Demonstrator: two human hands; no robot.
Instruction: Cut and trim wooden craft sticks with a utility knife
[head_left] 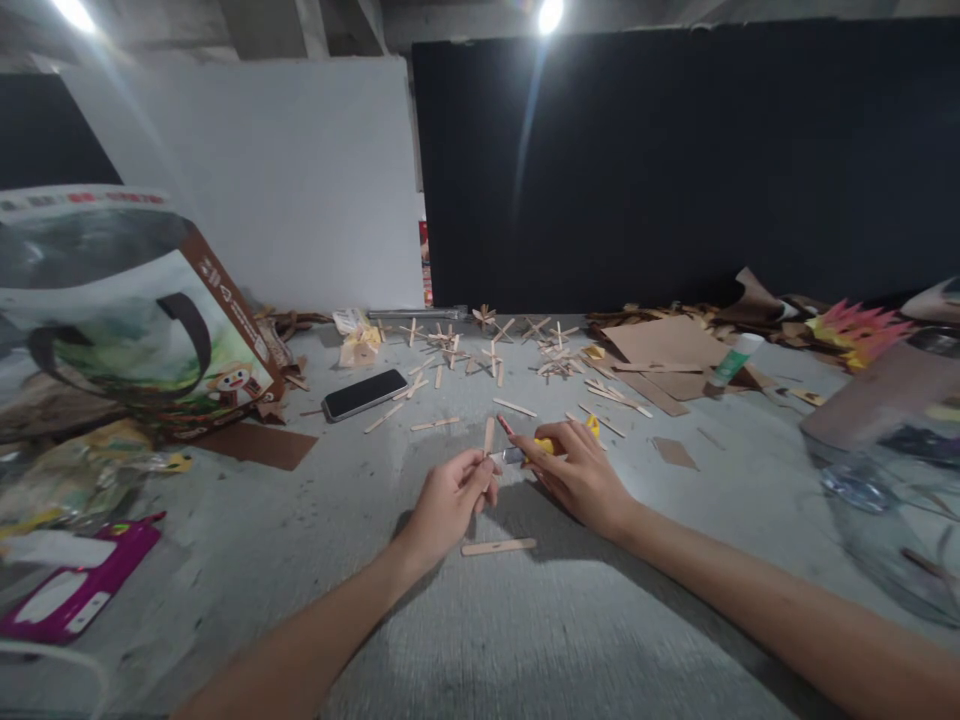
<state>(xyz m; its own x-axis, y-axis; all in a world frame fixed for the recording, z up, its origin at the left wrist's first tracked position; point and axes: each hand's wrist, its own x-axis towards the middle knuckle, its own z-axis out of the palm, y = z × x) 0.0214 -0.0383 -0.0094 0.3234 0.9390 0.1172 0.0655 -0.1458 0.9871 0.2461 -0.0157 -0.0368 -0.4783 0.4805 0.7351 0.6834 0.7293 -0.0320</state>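
Pinched upright in the fingers of my left hand (456, 490) is a wooden craft stick (490, 434). My right hand (581, 475) is closed around a yellow utility knife (541, 446), its grey metal end (511, 455) pointing left at the stick and meeting it near my left fingertips. A thin reddish stick-like piece (505, 425) pokes out above my right fingers; whether it is held too, I cannot tell. Another craft stick (499, 547) lies flat on the grey table (480, 640), just nearer than both hands.
Beyond my hands, several loose and crossed craft sticks (495, 362) are scattered. A phone (365, 395) lies to their left, beside a large printed bag (142, 340). Cardboard pieces (664, 345) and a glue stick (739, 360) are at right. A purple case (82, 585) sits near left.
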